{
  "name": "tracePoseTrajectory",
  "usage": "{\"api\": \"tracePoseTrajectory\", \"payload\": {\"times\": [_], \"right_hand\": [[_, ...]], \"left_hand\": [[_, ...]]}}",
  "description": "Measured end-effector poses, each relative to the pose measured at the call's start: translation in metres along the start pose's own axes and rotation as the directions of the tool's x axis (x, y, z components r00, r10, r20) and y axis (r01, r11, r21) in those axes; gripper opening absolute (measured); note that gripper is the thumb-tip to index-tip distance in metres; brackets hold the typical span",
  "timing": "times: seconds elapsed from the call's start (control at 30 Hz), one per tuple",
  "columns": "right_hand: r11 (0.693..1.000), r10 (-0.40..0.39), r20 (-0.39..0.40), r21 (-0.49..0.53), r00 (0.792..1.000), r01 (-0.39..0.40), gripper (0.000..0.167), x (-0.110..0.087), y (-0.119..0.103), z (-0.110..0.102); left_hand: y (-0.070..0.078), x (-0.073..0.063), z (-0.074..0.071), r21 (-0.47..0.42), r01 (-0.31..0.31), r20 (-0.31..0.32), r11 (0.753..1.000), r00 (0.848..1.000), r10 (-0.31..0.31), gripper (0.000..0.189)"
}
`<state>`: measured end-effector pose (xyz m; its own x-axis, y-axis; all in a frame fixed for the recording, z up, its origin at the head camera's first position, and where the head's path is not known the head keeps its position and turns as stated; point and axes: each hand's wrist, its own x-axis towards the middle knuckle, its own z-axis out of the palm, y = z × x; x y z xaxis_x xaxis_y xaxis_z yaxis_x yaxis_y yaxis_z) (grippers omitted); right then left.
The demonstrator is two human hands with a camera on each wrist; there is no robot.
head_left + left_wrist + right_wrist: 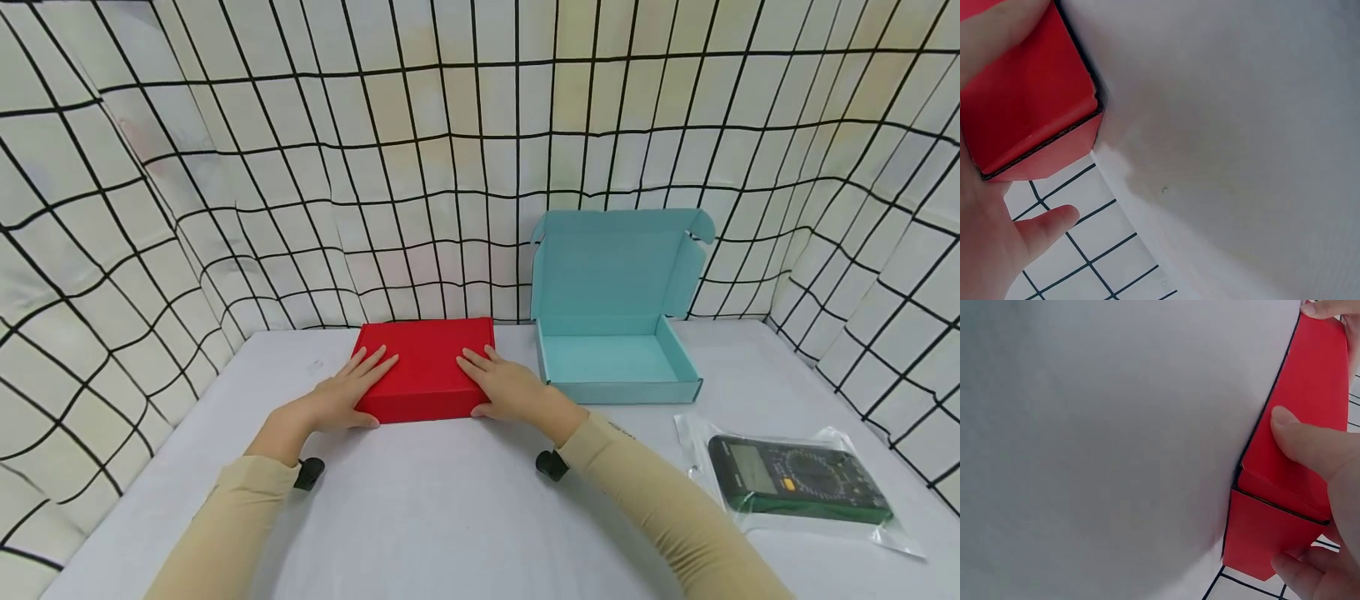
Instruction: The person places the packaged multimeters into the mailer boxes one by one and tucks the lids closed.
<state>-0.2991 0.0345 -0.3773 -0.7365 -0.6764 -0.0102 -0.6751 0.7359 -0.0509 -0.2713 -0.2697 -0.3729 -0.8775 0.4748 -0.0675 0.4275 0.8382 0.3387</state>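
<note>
A red cardboard box (427, 358) lies flat with its lid down, towards the back of the white table. At its left end my left hand (341, 400) holds the corner, fingers spread over the top edge. The left thumb (997, 34) lies across the front face. My right hand (517, 392) grips the opposite end. Its thumb (1310, 440) presses the front face while other fingers (1297, 572) reach round onto the side panel. What the box contains is hidden. Next to the right hand stands a light blue box (622, 392) with its lid raised.
A black and green multimeter (802, 479) in a clear plastic bag lies at the right of the table (450, 517). White cloth walls (420, 183) with a black grid enclose the back and both sides. The blue box's lid (615, 258) leans up near the back wall.
</note>
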Motion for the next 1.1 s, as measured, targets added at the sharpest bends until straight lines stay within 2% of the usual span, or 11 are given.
{"api": "tracePoseTrajectory", "payload": {"times": [0.13, 0.43, 0.87, 1.0, 1.1], "right_hand": [[1.0, -0.007, -0.011, -0.009, 1.0, 0.007, 0.089, 0.0, 0.0, 0.0], [0.999, -0.041, 0.034, -0.007, 0.999, 0.042, 0.093, -0.002, 0.006, -0.004], [0.997, -0.034, -0.038, 0.064, 0.999, 0.036, 0.088, 0.0, 0.009, 0.0], [0.998, -0.038, -0.049, 0.045, 0.998, 0.04, 0.086, -0.001, 0.01, -0.001], [0.999, -0.048, -0.024, -0.001, 0.999, 0.048, 0.087, 0.001, 0.011, 0.001]], "left_hand": [[0.001, 0.0, -0.001, 0.005, 0.01, -0.002, 1.0, 1.0, -0.01, 0.098], [0.003, 0.0, -0.004, -0.021, 0.001, 0.02, 1.0, 1.0, 0.0, 0.097], [0.001, -0.002, 0.001, 0.017, 0.002, -0.013, 1.0, 1.0, -0.002, 0.093], [0.001, 0.0, 0.0, 0.032, 0.003, -0.014, 0.999, 1.0, -0.002, 0.093], [0.001, 0.0, 0.0, 0.044, 0.01, -0.009, 0.999, 1.0, -0.009, 0.094]]}}
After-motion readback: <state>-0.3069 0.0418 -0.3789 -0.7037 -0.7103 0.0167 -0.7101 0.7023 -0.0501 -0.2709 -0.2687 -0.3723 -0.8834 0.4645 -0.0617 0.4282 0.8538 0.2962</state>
